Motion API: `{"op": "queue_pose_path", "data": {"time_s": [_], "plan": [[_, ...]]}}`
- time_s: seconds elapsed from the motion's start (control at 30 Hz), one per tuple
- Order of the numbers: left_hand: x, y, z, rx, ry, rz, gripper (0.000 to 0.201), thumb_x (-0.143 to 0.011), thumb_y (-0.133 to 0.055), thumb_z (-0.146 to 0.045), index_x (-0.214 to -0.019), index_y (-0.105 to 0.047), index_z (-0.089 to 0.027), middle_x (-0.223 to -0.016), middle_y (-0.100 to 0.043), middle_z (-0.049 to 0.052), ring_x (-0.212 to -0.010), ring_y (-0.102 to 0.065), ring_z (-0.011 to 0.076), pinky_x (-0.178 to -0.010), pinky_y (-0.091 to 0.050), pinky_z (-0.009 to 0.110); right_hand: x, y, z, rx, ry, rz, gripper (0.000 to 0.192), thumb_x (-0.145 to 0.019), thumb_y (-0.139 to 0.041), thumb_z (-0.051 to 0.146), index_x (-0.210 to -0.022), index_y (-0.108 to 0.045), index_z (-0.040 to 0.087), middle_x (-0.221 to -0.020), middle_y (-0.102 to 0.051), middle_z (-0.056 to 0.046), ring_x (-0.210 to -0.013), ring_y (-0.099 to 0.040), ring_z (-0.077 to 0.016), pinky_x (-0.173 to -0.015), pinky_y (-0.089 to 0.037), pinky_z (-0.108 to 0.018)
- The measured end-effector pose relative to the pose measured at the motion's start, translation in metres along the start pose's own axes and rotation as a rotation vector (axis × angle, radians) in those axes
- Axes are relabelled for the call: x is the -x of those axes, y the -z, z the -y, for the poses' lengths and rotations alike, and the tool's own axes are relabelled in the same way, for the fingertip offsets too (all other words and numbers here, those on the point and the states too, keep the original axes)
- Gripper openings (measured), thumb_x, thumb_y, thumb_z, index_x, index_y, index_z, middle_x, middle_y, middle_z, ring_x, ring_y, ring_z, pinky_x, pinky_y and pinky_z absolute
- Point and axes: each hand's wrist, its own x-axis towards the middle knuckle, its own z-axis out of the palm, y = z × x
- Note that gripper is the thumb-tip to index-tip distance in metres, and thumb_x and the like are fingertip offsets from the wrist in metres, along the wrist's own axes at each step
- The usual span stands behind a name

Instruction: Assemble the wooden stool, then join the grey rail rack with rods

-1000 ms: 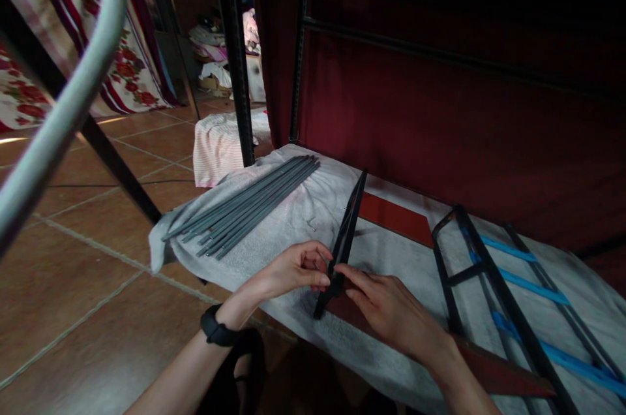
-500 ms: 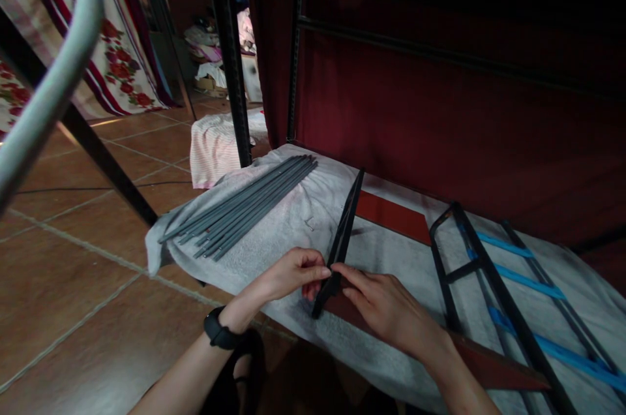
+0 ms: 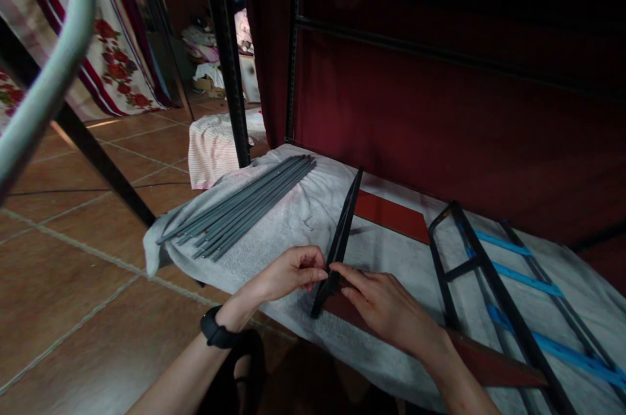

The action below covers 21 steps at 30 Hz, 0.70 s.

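Observation:
A flat black panel (image 3: 345,222) stands on its long edge on a grey-white towel (image 3: 293,219) spread over the floor. My left hand (image 3: 291,273) pinches the panel's near end from the left, a black band on its wrist. My right hand (image 3: 386,305) presses fingertips against the same near end from the right. Under the panel lies a dark red board (image 3: 391,215) that runs back toward me beneath my right forearm.
A bundle of several grey rods (image 3: 239,205) lies on the towel's left part. A black metal frame with blue strips (image 3: 493,271) rests at the right. A maroon fabric wall (image 3: 440,115) stands behind, with black posts (image 3: 225,49). Terracotta tiles (image 3: 83,271) cover the floor at left.
The view has drifted slightly; both hands stay at the panel's near end, the left fingers closing a little tighter on it.

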Motion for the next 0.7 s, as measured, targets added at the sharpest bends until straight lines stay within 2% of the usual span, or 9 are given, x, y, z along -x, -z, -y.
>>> {"op": "queue_pose_path", "data": {"time_s": [0.1, 0.2, 0.3, 0.4, 0.57, 0.7], "plan": [[-0.0001, -0.0041, -0.0019, 0.041, -0.062, -0.055, 0.029, -0.076, -0.076, -0.038, -0.078, -0.057, -0.016, -0.061, -0.057, -0.005, -0.055, -0.052, 0.0072, -0.052, -0.04, 0.019, 0.0, 0.0, -0.0005, 0.002, -0.009, 0.007, 0.05, -0.1, -0.041, 0.022, -0.149, -0.043, 0.027, -0.125, -0.071, -0.006, -0.111, -0.069, -0.0229, -0.1, -0.053, -0.039], [-0.0014, -0.0028, 0.0003, 0.101, -0.026, -0.04, 0.034, -0.072, -0.08, -0.039, -0.081, -0.056, -0.017, -0.062, -0.059, -0.005, -0.054, -0.054, 0.0082, -0.053, -0.043, 0.02, -0.0007, 0.0001, -0.0007, -0.001, -0.006, 0.016, 0.05, -0.1, -0.041, 0.022, -0.15, -0.043, 0.027, -0.125, -0.071, -0.005, -0.111, -0.069, -0.0223, -0.1, -0.052, -0.038], [-0.0021, 0.0017, 0.0033, 0.05, 0.025, -0.003, 0.036, -0.078, -0.073, -0.048, -0.079, -0.056, -0.016, -0.058, -0.058, -0.004, -0.049, -0.054, 0.0088, -0.048, -0.041, 0.02, -0.001, 0.0003, -0.0002, 0.0, 0.0, 0.021, 0.05, -0.1, -0.041, 0.023, -0.15, -0.042, 0.027, -0.125, -0.071, -0.005, -0.109, -0.07, -0.0222, -0.097, -0.053, -0.037], [-0.001, 0.0037, 0.0028, -0.019, 0.019, 0.033, 0.037, -0.085, -0.065, -0.05, -0.075, -0.056, -0.016, -0.055, -0.056, -0.004, -0.047, -0.052, 0.0082, -0.046, -0.038, 0.02, -0.0009, 0.0012, 0.0013, 0.0, -0.014, 0.023, 0.05, -0.1, -0.041, 0.022, -0.149, -0.043, 0.027, -0.126, -0.071, -0.006, -0.108, -0.07, -0.0225, -0.096, -0.054, -0.037], [0.0024, 0.0012, -0.0008, -0.103, -0.08, -0.013, 0.026, -0.086, -0.066, -0.041, -0.082, -0.062, -0.016, -0.063, -0.059, -0.003, -0.057, -0.057, 0.0095, -0.056, -0.044, 0.021, -0.0013, 0.004, 0.0041, -0.003, -0.015, 0.021, 0.048, -0.1, -0.04, 0.022, -0.148, -0.044, 0.027, -0.123, -0.072, -0.006, -0.109, -0.069, -0.0228, -0.097, -0.053, -0.038], [0.0014, -0.0005, 0.0029, -0.017, -0.084, -0.019, 0.027, -0.081, -0.071, -0.04, -0.088, -0.06, -0.016, -0.068, -0.06, -0.003, -0.059, -0.058, 0.0107, -0.059, -0.047, 0.023, -0.0023, 0.0054, 0.0049, 0.006, -0.027, 0.03, 0.049, -0.1, -0.04, 0.022, -0.148, -0.044, 0.027, -0.123, -0.072, -0.007, -0.106, -0.07, -0.023, -0.092, -0.054, -0.036]]}}
